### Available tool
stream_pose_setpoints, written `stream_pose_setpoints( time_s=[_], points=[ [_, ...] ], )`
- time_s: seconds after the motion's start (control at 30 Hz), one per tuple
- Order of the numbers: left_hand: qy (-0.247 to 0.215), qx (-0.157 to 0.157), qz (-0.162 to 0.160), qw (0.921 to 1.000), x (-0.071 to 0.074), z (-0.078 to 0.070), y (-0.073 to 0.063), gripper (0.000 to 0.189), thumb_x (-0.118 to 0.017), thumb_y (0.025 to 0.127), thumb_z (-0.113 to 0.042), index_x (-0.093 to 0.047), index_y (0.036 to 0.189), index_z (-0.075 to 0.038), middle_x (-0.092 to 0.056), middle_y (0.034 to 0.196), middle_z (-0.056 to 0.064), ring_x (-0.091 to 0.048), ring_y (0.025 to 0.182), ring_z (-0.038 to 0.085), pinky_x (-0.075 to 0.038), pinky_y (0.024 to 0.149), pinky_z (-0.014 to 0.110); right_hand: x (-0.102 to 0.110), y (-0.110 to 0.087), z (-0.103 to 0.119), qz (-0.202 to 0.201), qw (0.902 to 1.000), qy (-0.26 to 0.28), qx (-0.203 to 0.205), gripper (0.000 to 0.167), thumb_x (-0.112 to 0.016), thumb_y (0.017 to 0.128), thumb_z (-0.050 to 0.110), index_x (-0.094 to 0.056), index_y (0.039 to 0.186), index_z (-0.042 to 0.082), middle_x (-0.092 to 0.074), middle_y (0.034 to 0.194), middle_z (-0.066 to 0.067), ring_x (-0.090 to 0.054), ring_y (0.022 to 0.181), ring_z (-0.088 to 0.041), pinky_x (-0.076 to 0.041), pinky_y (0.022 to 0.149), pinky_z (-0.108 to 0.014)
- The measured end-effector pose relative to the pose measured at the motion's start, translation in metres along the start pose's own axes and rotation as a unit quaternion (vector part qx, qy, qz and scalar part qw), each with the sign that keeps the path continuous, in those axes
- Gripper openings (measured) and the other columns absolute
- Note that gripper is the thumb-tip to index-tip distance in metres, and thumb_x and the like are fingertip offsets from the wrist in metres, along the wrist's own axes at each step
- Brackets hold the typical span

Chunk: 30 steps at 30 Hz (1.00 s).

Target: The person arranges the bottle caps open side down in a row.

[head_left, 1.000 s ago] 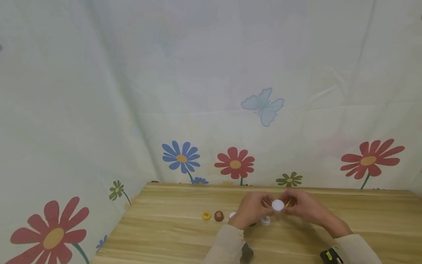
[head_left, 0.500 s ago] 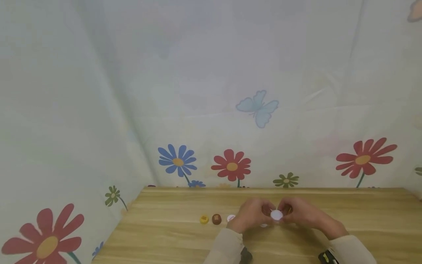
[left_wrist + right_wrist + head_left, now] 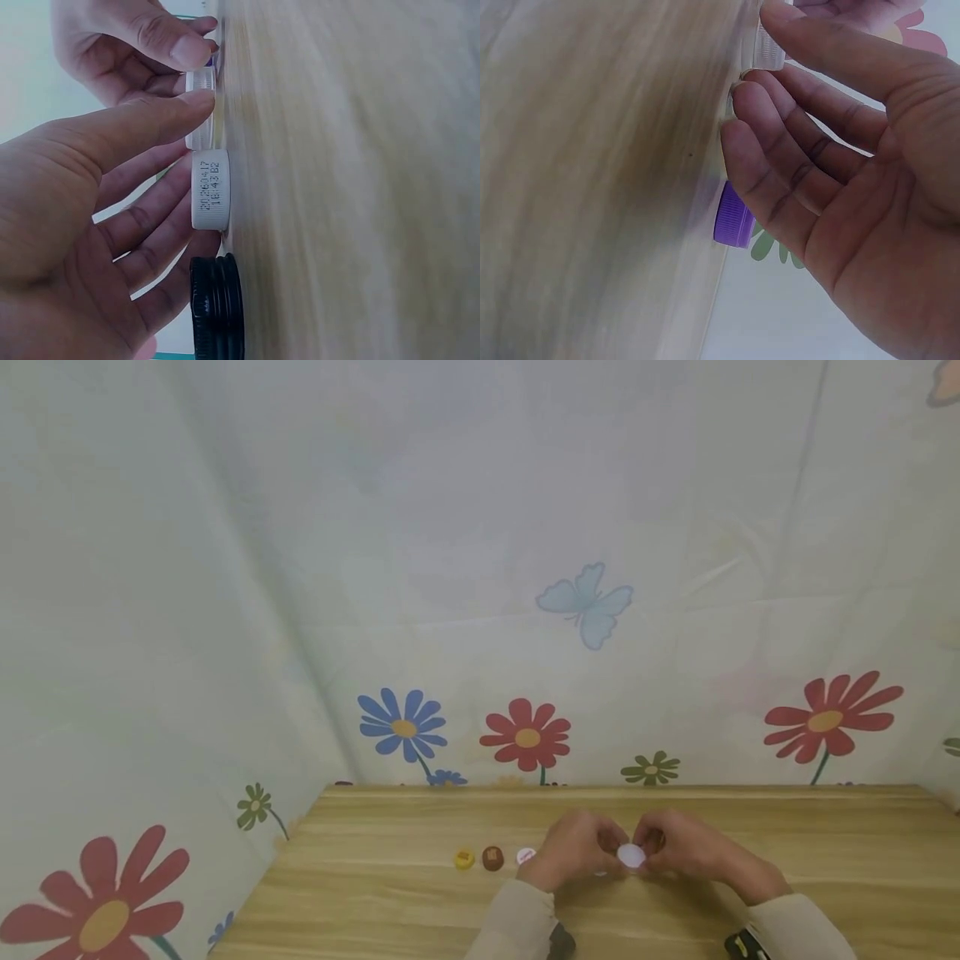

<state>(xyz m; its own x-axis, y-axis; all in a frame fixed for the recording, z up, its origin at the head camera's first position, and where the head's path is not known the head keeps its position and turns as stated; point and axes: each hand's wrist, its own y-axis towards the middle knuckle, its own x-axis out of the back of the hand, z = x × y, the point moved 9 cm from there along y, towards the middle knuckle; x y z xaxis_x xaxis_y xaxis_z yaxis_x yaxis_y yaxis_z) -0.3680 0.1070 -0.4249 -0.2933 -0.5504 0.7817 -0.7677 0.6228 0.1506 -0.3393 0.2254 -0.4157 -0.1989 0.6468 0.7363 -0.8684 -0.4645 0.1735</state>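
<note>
Both my hands meet over the wooden table, pinching a white ribbed bottle cap [image 3: 631,856] between them, low at the tabletop. My left hand [image 3: 573,850] has its thumb on the cap's side; my right hand [image 3: 682,847] grips the opposite side. In the left wrist view this cap [image 3: 199,129] stands close beside a second white cap [image 3: 211,189] with printed digits. A black cap [image 3: 216,307] lies past that one, near my left fingers. In the right wrist view a purple cap [image 3: 733,216] sits beyond my right fingertips.
Left of my hands stand a yellow cap [image 3: 464,859], a brown cap [image 3: 492,858] and a white cap with red print [image 3: 527,857], roughly in a row. Behind the table [image 3: 390,910] hangs a flower-printed curtain [image 3: 450,568].
My hands have lowered the white cap toward the tabletop, nearer to me. The neighbouring white cap is now mostly hidden by my left hand. The head view has shifted slightly.
</note>
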Motion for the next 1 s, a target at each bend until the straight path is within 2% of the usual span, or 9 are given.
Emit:
stream_pose_setpoints(
  time_s=[0.4,0.6,0.73,0.8,0.87,1.0],
  points=[
    [-0.007,-0.022,0.001,0.9997,0.001,-0.002,0.0,0.028,-0.095,0.077,-0.01,-0.081,0.102,-0.011,-0.076,0.087,-0.01,-0.063,0.079,-0.003,-0.049,0.078,0.017,0.002,0.0,0.001,0.012,0.9998,0.014,0.007,0.022,-0.086,0.079,-0.002,-0.071,0.096,0.002,-0.069,0.087,0.0,-0.061,0.08,-0.011,-0.053,0.069,-0.027],
    [-0.019,-0.001,0.012,0.9998,-0.001,0.002,0.004,0.025,-0.093,0.083,-0.02,-0.082,0.105,-0.014,-0.076,0.09,-0.013,-0.063,0.081,-0.005,-0.051,0.078,0.018,0.01,-0.002,-0.001,0.006,0.9994,0.03,0.017,0.021,-0.083,0.082,-0.002,-0.07,0.099,-0.003,-0.069,0.09,-0.004,-0.062,0.082,-0.011,-0.054,0.071,-0.028],
    [-0.022,0.0,0.001,0.9998,0.0,0.001,0.011,0.024,-0.089,0.087,-0.027,-0.082,0.106,-0.016,-0.075,0.093,-0.015,-0.063,0.082,-0.005,-0.051,0.078,0.019,0.029,-0.004,-0.002,-0.039,0.9988,0.018,0.024,0.017,-0.08,0.086,-0.004,-0.069,0.1,-0.005,-0.068,0.091,-0.007,-0.062,0.082,-0.011,-0.054,0.07,-0.029],
    [-0.028,-0.005,-0.008,0.9996,0.0,-0.001,0.015,0.023,-0.088,0.087,-0.025,-0.082,0.106,-0.014,-0.075,0.093,-0.013,-0.063,0.082,-0.004,-0.051,0.078,0.019,0.038,-0.005,-0.004,-0.065,0.9978,-0.003,0.013,0.018,-0.081,0.088,-0.001,-0.07,0.101,-0.003,-0.069,0.094,-0.005,-0.063,0.085,-0.015,-0.055,0.072,-0.031],
    [-0.041,-0.001,-0.016,0.999,-0.002,-0.001,0.018,0.022,-0.088,0.087,-0.021,-0.082,0.107,-0.013,-0.075,0.093,-0.012,-0.063,0.081,-0.003,-0.051,0.077,0.02,0.044,-0.006,-0.007,-0.084,0.9962,-0.023,-0.004,0.019,-0.083,0.088,0.002,-0.071,0.103,-0.002,-0.071,0.099,-0.006,-0.066,0.091,-0.021,-0.057,0.077,-0.036],
    [-0.052,0.011,-0.028,0.9982,-0.007,-0.002,0.023,0.026,-0.087,0.087,-0.019,-0.08,0.112,-0.012,-0.075,0.1,-0.008,-0.065,0.084,0.0,-0.051,0.079,0.02,0.048,-0.007,-0.015,-0.101,0.9935,-0.036,-0.038,0.026,-0.084,0.088,0.006,-0.072,0.11,-0.003,-0.073,0.109,-0.013,-0.068,0.105,-0.04,-0.058,0.087,-0.053]
  ],
)
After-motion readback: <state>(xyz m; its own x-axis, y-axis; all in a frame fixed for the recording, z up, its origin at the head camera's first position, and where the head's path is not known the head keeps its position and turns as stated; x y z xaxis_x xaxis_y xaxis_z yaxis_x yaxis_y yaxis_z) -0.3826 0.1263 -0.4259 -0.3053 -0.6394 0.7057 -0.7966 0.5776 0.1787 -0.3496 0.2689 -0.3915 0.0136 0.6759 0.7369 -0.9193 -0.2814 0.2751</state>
